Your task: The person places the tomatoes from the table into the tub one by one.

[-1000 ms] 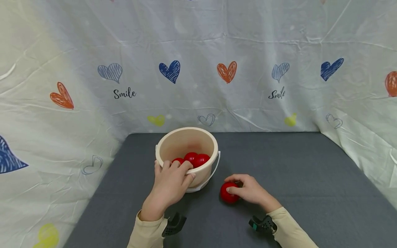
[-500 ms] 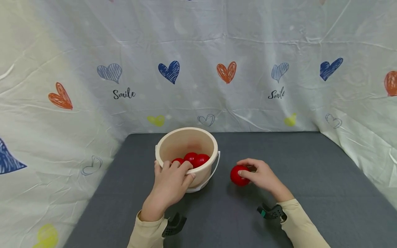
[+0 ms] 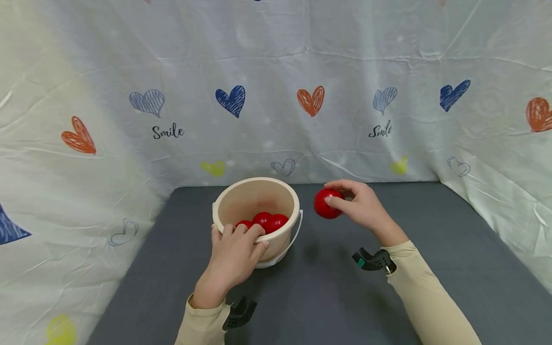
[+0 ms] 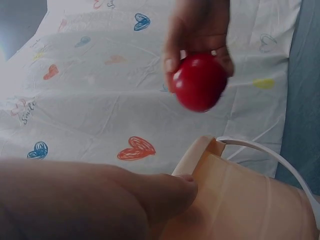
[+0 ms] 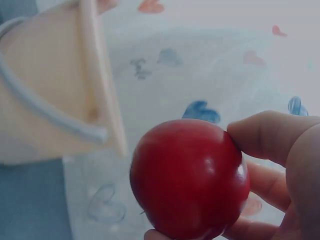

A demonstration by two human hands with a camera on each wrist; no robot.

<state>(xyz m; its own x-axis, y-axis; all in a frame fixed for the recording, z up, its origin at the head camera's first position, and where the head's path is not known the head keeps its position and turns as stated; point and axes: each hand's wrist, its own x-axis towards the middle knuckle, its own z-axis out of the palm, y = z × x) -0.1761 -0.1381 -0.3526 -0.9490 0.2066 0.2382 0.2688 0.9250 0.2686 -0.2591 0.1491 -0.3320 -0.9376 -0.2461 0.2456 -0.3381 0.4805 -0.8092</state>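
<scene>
In the head view, my left hand [image 3: 235, 258] grips the near rim of a cream plastic bucket [image 3: 282, 242], fingers over the edge and thumb outside. Several shiny red tomatoes [image 3: 276, 223] lie inside, partly covered by those fingers. My right hand [image 3: 364, 206] holds another glossy red tomato [image 3: 327, 205] between thumb and fingers, in the air just right of the bucket and apart from it. The right wrist view shows this tomato [image 5: 190, 177] close up, round and smooth. From the left wrist, the raised tomato [image 4: 200, 82] appears beyond the bucket rim [image 4: 195, 155].
The bucket's white handle [image 3: 295, 235] hangs down on its right side. A dark grey cloth [image 3: 409, 254] covers the table. Behind it hangs a pale curtain [image 3: 267, 57] printed with hearts and words. Black straps [image 3: 375, 260] sit at both wrists.
My right hand has lifted the tomato off the table, first moving rightward, then higher and back toward the bucket. My left hand stays on the bucket rim.
</scene>
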